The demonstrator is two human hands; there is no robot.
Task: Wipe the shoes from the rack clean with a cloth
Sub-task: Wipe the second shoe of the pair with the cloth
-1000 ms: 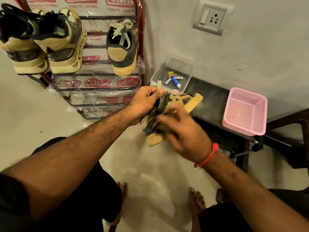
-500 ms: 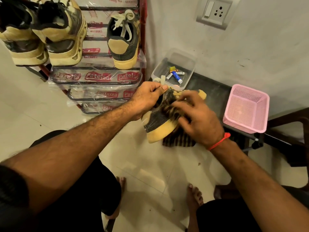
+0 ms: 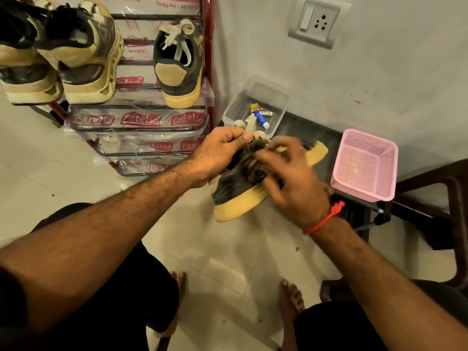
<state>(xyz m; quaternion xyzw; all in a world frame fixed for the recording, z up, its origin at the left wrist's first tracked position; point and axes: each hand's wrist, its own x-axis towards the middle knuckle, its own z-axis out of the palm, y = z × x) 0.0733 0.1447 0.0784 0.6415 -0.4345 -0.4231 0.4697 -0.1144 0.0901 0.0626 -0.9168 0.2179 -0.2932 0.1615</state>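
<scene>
Holding shoe (image 3: 235, 191) mid-air by collar, left hand (image 3: 217, 153) pinching rim. Rubbing upper with bunched cloth (image 3: 253, 163) gripped in right hand (image 3: 296, 183). Probably light, stiff sole, soft upper; collar looks safest hold.

A home, likely an entry corner: a shoe rack (image 3: 141, 122) still in its printed plastic wrap holds worn sneakers (image 3: 83, 51), on a tiled floor (image 3: 76, 173) beside a plain wall with a switch socket (image 3: 316, 21). A low bench (image 3: 304, 130) carries a pink basket (image 3: 364, 165).
</scene>
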